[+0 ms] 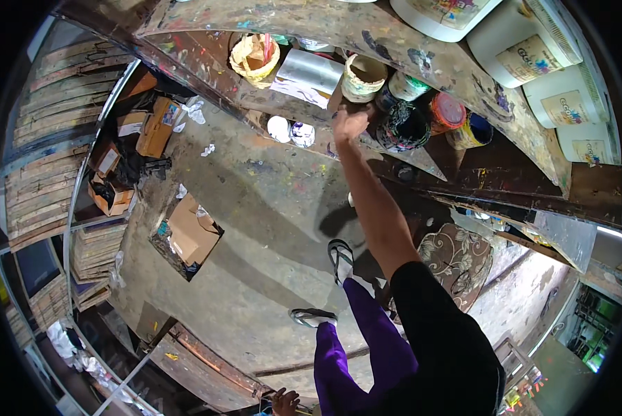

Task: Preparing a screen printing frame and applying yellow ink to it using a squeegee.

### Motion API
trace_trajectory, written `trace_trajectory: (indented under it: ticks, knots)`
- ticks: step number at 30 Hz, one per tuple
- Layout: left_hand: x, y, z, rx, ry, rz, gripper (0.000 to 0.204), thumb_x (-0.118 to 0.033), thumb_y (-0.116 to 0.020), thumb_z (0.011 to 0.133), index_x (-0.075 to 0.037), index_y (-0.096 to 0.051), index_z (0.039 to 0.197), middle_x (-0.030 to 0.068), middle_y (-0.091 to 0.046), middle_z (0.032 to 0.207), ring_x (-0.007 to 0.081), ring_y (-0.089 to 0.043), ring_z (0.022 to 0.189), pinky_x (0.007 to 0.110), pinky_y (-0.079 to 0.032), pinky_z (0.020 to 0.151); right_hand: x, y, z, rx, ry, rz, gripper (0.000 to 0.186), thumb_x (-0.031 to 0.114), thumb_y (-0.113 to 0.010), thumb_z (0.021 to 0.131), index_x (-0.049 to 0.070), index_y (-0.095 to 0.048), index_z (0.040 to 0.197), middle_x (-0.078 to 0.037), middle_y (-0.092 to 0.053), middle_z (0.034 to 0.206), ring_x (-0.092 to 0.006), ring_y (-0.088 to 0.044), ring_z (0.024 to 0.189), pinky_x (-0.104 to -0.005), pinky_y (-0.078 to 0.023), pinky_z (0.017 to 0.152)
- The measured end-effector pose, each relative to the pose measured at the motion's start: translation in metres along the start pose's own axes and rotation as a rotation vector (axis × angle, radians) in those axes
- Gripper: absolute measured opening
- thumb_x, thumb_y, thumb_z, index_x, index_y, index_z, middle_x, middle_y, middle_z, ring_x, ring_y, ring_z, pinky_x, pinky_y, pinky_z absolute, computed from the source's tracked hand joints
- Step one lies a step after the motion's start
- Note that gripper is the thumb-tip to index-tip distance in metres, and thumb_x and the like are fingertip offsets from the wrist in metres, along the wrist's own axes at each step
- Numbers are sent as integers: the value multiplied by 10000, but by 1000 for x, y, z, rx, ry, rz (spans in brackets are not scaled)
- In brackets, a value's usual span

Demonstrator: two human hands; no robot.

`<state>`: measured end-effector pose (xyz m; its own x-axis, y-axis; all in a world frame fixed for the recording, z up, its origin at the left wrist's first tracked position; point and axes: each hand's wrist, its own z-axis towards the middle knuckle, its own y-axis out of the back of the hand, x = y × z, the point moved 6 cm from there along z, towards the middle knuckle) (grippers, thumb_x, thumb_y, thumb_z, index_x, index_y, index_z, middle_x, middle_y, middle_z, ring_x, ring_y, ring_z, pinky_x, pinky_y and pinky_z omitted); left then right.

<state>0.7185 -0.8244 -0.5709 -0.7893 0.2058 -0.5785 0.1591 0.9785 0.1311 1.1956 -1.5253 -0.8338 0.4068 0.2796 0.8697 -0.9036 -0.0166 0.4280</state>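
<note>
Head view: right hand among the paint containers, none seen lifted

Judging only by how things lie, the work seems to be at the handling of the paint containers. The reach toward them appears to be made: the right hand (352, 125) is at the front edge of the lower shelf (255, 99), under the stained bench (318, 26). No container is visibly raised from its place, so the handling itself looks not finished. How much is left, I cannot say.

The cream tub (364, 75) is on this shelf, just beyond the right hand, with its mouth uncovered. To its left lies a silver curved piece (311, 68); to its right stand a dark, paint-smeared can (403, 126) and a container with a red top (447, 111).

About the right fingers: they point toward the tub and seem partly bent, but the back of the hand covers them. I cannot tell how wide they are open, nor if they hold or only touch something there.

At the lower edge, beside the purple trousers (330, 364), is what seems to be the left hand (284, 401), partly cut off. Its fingers look loosely bent; whether they hold anything is not clear.
</note>
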Motion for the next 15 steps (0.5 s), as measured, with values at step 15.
trace_trajectory:
  ticks: [15]
  knots:
    - [41,-15,8,-241,306,-140,474,-169,-691,906,-45,-519,1330,114,-622,1171,262,-611,1053,430,-522,905,60,52,27,-73,98,222,869,285,-763,728,8,-348,1439,-265,-581,1262,-424,-556,1165,-424,-430,1004]
